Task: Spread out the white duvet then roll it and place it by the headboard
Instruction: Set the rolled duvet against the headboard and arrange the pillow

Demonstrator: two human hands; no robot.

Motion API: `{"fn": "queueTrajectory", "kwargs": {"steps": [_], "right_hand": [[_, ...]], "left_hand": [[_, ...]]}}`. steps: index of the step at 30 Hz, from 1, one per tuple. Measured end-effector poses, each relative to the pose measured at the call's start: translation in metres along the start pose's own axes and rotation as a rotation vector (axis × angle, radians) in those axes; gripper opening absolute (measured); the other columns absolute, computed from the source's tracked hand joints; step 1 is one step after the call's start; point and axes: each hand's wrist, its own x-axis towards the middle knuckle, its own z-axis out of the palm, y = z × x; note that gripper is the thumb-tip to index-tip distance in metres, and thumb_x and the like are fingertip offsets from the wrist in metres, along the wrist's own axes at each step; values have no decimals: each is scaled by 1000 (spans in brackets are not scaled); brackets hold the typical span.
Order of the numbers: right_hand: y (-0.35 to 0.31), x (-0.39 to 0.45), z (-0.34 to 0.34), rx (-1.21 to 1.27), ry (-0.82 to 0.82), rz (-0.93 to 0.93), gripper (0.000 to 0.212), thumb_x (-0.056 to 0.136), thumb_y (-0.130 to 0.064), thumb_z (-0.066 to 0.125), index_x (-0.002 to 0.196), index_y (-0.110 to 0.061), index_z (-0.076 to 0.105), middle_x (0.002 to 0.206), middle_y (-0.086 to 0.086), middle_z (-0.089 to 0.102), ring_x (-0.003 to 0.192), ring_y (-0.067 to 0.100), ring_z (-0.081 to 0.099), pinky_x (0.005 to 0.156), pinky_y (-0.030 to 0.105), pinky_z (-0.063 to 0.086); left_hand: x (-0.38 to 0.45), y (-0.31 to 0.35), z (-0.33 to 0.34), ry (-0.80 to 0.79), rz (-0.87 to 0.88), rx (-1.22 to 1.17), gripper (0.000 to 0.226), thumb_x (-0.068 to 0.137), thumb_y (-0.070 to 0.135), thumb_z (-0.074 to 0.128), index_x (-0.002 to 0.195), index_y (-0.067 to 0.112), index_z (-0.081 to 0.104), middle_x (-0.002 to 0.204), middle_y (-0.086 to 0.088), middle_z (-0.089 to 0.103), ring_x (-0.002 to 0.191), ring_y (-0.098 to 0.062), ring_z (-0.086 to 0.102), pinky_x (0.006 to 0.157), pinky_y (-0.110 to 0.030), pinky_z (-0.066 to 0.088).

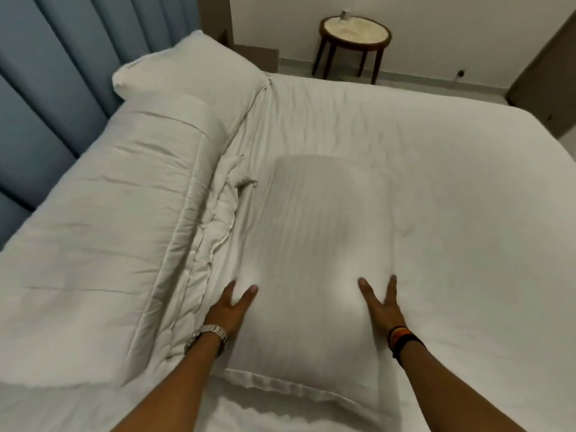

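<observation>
The white duvet [103, 219] lies rolled into a long thick bundle along the blue padded headboard [46, 88] on the left. In the middle of the bed a white pillow [311, 238] is blurred and lifted slightly off the sheet. My left hand [229, 307], with a watch on its wrist, grips the pillow's left side. My right hand [381, 302], with dark bands on its wrist, grips the right side. On each hand the thumb and a finger lie spread on top, and the other fingers are hidden in the fabric.
A second white pillow [187, 76] rests at the far end of the duvet roll against the headboard. The white sheet [452, 182] covers the mattress, rumpled beside the roll. A round side table [355, 31] stands beyond the bed; a brown door [548, 73] is at far right.
</observation>
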Motion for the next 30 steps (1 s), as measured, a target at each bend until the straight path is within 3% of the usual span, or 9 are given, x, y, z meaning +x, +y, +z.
{"fn": "queueTrajectory", "kwargs": {"steps": [5,9,14,19,22,24,26,28,30], "right_hand": [[-16,-11,-2,303,73,-215,106,68,-81,78,158,-55,28,157,-20,47,143,14,48,112,29,36],[-75,-46,-14,378,71,-370,86,86,-64,72,160,-48,32,159,-19,43,141,7,46,111,23,34],[-154,-92,-8,431,126,-525,61,105,-32,61,161,-32,38,165,-6,39,149,15,39,120,30,29],[-230,-157,51,445,130,-681,60,106,-30,60,162,-29,37,166,-5,36,151,13,34,123,29,25],[-267,-194,107,432,95,-740,66,102,-38,65,161,-37,37,164,-7,36,146,7,33,121,24,23],[-277,-213,157,407,44,-724,69,98,-50,67,159,-48,35,161,-8,41,142,8,37,115,21,24],[-270,-222,207,312,4,-665,72,95,-60,65,158,-55,31,162,-1,44,149,22,38,118,28,29],[-251,-223,256,147,-89,-533,77,94,-67,61,159,-59,21,167,10,36,155,33,28,125,39,27],[-227,-223,291,14,-209,-379,82,92,-74,55,159,-61,9,172,17,20,159,38,18,128,46,22]], "left_hand": [[-35,62,6,148,167,-180,118,53,99,68,153,40,47,151,11,57,139,-18,56,110,-28,42],[-78,136,-33,254,451,-301,55,69,70,81,110,33,78,106,17,79,104,-4,74,94,-32,60],[-134,205,-118,394,688,-230,46,82,54,79,109,17,80,100,2,82,97,-14,76,89,-36,60],[-172,194,-233,583,851,-137,40,84,57,76,84,17,75,81,5,77,79,-14,72,69,-31,54],[-174,162,-310,669,752,-34,45,80,76,64,73,32,62,73,18,66,76,-17,66,60,-27,45],[-165,127,-361,707,613,101,58,75,90,46,80,34,63,80,12,71,84,-26,69,64,-30,47],[-148,86,-394,695,457,254,79,78,93,35,117,33,69,112,-5,77,106,-35,70,81,-38,54],[-124,34,-410,604,259,369,94,85,90,28,157,30,41,149,-14,59,133,-40,57,107,-45,49],[-107,-15,-401,480,90,428,99,90,87,25,168,28,10,171,-14,27,153,-39,33,123,-49,31]]}}
